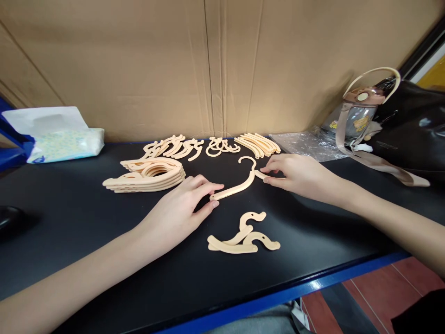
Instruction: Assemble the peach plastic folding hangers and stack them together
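Observation:
A cream plastic clothes hanger (233, 190) with a hook on top lies between my hands over the black table. My left hand (189, 202) has its thumb and forefinger around the outer tip of the hanger's left arm. The thumb and fingers of my right hand (290, 174) pinch the short right arm, whose end they partly hide. Nearer to me, loose curved hanger pieces (232, 248) lie in a small overlapping group. Left of my left hand is a stack of cream hangers (146, 178), its right end close to my knuckles.
Along the back lie small curved parts (174, 147), loose hooks (221, 146) and a row of straight arms (257, 144). A tissue pack (66, 144) sits at left. Clear plastic film (306, 144), a strapped bottle (359, 118) and a black bag (413, 130) are at right.

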`<action>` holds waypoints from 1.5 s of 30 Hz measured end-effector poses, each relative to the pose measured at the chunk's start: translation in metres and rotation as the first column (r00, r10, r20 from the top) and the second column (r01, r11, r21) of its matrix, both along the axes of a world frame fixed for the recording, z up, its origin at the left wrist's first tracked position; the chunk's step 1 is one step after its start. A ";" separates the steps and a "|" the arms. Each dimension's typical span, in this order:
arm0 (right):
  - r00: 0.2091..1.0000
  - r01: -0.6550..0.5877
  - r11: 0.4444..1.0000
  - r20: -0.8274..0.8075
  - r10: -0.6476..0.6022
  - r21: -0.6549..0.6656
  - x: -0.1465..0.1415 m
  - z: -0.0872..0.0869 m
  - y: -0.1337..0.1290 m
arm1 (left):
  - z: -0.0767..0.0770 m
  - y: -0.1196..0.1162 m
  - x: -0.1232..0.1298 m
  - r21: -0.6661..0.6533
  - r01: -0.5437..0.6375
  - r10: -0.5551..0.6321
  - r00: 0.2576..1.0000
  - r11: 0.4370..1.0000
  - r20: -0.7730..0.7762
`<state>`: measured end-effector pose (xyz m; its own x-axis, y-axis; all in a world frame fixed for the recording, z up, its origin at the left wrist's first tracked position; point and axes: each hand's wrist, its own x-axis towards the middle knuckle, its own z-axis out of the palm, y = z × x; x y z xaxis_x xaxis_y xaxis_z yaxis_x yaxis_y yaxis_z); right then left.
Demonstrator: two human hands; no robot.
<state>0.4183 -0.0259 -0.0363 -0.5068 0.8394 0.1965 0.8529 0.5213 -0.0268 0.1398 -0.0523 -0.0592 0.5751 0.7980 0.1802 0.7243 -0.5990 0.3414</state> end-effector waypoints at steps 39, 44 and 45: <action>0.882 -0.442 0.887 -0.245 0.403 -0.135 -0.020 -0.003 -0.022 | 0.010 -0.017 0.010 -0.139 0.020 -0.005 0.994 0.990 0.108; 0.871 -0.431 0.874 -0.355 0.339 -0.225 -0.021 -0.002 -0.020 | 0.009 -0.017 0.011 -0.125 0.011 0.005 0.992 0.992 0.127; 0.869 -0.432 0.870 -0.368 0.331 -0.237 -0.021 -0.002 -0.019 | 0.008 -0.017 0.011 -0.126 0.009 0.007 0.992 0.992 0.126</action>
